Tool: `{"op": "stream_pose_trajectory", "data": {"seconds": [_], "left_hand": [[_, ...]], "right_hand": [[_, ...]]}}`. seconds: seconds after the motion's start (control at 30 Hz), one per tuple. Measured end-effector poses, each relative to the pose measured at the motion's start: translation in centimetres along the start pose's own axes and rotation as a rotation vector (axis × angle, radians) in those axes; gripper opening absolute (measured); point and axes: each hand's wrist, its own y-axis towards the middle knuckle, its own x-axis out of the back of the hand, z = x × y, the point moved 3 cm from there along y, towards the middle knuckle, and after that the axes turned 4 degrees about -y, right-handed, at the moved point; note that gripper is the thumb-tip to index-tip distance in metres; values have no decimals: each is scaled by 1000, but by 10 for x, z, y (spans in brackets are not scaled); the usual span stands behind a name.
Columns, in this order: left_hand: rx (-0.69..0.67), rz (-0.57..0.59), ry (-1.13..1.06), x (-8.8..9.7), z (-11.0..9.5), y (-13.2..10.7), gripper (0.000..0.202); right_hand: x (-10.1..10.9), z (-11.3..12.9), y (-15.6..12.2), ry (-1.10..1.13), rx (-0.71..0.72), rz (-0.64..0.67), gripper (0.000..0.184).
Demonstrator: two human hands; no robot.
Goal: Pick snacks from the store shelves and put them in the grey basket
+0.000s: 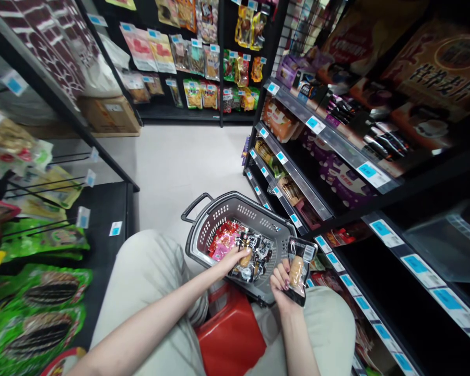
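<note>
A grey plastic shopping basket (276,230) with perforated sides stands in front of my knees. In it lie red and pink snack packets (224,239) and several black-and-clear ones (263,256). My left hand (233,260) reaches over the near rim, its thumb pressed on a black snack packet (246,257) with brown food showing through. At the basket's right side, my right hand (281,282) grips another black snack packet (297,271) upright. A clear window on that one shows a tan, oblong piece of food, and a barcode is near its top.
A red plastic stool (231,337) is between my legs. Shelves with blue-and-white price tags (315,124) line the right side, close to the basket. Green snack bags (43,284) fill the left rack. Hanging packets (196,94) and a cardboard box (109,116) are farther back.
</note>
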Motion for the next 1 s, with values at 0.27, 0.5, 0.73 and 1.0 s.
{"op": "stream_pose_trajectory", "data": {"seconds": [0.27,0.5,0.73,1.0], "left_hand": [[14,-32,8,2,-1,0,43],[11,-35,-15,3,0,1,43],[-5,10,-115,0,-4,-5,41],[17,121,-277,-7,-7,-12,46]], "right_hand": [[32,2,11,-611,316,-495,32],[29,15,4,-1322,458,-556,34],[33,15,3,-1648,298,-686,35],[34,-3,9,-1842,124,-621,26]]}}
